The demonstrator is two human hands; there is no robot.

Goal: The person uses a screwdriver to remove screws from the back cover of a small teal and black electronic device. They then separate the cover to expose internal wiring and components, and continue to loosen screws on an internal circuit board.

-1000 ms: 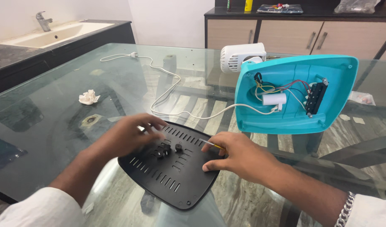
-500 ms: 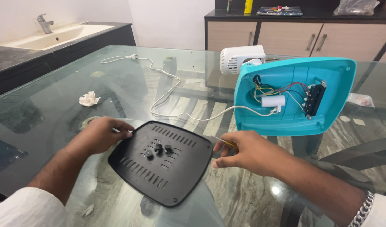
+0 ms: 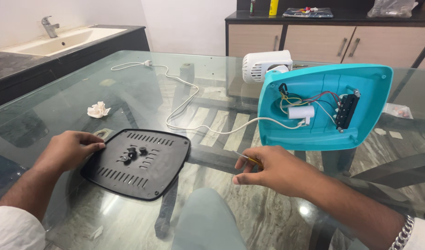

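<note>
Resting on the glass surface (image 3: 143,88), the left hand (image 3: 66,150) lies with fingers loosely curled, fingertips touching the left edge of the black vented plate (image 3: 138,163), clamped on nothing. The right hand (image 3: 275,169) pinches a small screwdriver (image 3: 247,159) just below the open turquoise housing (image 3: 321,106), its white cord (image 3: 184,104) trailing away.

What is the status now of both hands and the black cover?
Left hand on flat black vented plastic cover edge. Right hand holds thin yellow-handled screwdriver. Small black parts on cover.
</note>
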